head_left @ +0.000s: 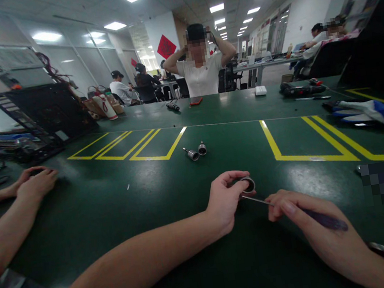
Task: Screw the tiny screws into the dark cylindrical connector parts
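My left hand (223,203) is closed around a small round metal cup (253,182), its dark open mouth facing me. The thumb presses on its rim, and the fingers hide the far side. In my right hand (312,236) is a screwdriver (325,220) with a dark purple handle. Its thin shaft points left, and the tip is at the underside of the cup by my left fingers; whether it touches the cup I cannot tell. Beyond my hands, two similar metal cups with stems (193,153) lie side by side on the green table (144,209).
Yellow tape outlines (151,158) mark the tabletop. A co-worker's hands (39,181) rest at the left. Gloves (364,113) and a dark power tool (302,89) lie at the right. A white box (260,91) and a red object (196,101) sit near the far edge, before a person.
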`<action>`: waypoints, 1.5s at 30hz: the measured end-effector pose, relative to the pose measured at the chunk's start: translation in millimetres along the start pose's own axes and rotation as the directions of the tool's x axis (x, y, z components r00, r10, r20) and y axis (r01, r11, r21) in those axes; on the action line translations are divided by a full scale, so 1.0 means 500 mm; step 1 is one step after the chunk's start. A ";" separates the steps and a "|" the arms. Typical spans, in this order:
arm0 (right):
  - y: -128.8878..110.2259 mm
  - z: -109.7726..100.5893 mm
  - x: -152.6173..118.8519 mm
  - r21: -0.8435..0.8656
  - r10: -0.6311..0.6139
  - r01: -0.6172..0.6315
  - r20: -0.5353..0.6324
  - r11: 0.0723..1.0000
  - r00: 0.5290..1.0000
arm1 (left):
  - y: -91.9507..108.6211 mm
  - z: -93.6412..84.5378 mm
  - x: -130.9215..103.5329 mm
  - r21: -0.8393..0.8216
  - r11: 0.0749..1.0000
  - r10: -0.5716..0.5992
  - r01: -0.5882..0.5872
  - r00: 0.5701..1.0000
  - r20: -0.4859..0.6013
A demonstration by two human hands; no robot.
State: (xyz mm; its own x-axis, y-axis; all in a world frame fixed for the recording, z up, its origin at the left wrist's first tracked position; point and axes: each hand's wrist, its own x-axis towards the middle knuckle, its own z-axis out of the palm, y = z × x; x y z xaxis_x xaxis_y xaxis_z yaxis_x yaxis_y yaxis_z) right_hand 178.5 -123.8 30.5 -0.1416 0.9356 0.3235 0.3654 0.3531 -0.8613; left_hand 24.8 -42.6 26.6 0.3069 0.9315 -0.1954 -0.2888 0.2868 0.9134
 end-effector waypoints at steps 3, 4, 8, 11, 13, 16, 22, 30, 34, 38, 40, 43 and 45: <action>0.000 0.001 -0.002 0.017 -0.005 0.006 -0.004 1.000 1.000 | -0.001 -0.001 0.000 -0.016 1.000 0.003 -0.003 1.000 0.012; 0.001 0.001 -0.002 0.020 -0.006 0.007 -0.006 1.000 1.000 | -0.001 -0.001 0.001 -0.020 1.000 0.006 -0.005 1.000 0.008; 0.003 -0.002 -0.002 0.018 -0.013 0.013 -0.028 1.000 1.000 | 0.000 -0.005 0.005 -0.012 1.000 0.011 -0.011 1.000 0.008; 0.002 -0.007 0.001 -0.060 -0.011 0.005 -0.087 0.998 0.996 | 0.002 -0.008 0.006 -0.011 1.000 0.007 -0.006 1.000 0.028; 0.000 -0.009 0.004 -0.129 -0.027 0.011 -0.123 0.992 0.992 | 0.006 -0.008 0.004 0.000 1.000 -0.012 0.012 0.999 0.032; -0.003 -0.008 0.007 -0.202 -0.086 0.058 -0.131 0.978 0.988 | 0.010 -0.004 0.001 0.034 0.999 -0.031 0.031 0.999 0.026; 0.003 0.001 0.008 -0.249 -0.216 0.201 -0.034 0.947 0.976 | 0.012 0.005 -0.001 0.080 0.997 -0.016 0.015 1.000 0.005; 0.012 0.008 0.007 -0.299 -0.270 0.256 -0.008 0.919 0.963 | 0.004 -0.003 -0.003 0.180 0.983 0.024 -0.035 0.998 0.061; 0.007 0.008 0.010 -0.325 -0.295 0.287 0.023 0.901 0.955 | -0.002 -0.010 0.000 0.226 0.969 0.078 -0.103 0.990 0.116; 0.006 0.008 0.009 -0.344 -0.286 0.285 0.050 0.895 0.957 | -0.002 -0.008 0.004 0.271 0.957 0.084 -0.107 0.992 0.094; 0.006 0.007 0.007 -0.344 -0.291 0.292 0.056 0.892 0.955 | -0.001 -0.007 0.006 0.265 0.958 0.087 -0.108 0.992 0.090; 0.005 0.007 0.005 -0.340 -0.307 0.309 0.060 0.888 0.950 | 0.000 -0.006 0.009 0.237 0.965 0.098 -0.114 0.992 0.078; 0.005 0.007 0.004 -0.342 -0.302 0.305 0.063 0.889 0.951 | 0.000 -0.007 0.011 0.226 0.967 0.103 -0.117 0.992 0.071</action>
State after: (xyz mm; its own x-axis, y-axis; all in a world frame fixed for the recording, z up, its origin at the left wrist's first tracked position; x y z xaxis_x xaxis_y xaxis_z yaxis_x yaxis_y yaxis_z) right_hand 176.0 -120.9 27.9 -0.3028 0.7829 0.5434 0.5965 0.6004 -0.5326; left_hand 23.3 -36.8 24.3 0.3392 0.9378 -0.0741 -0.1103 0.1179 0.9869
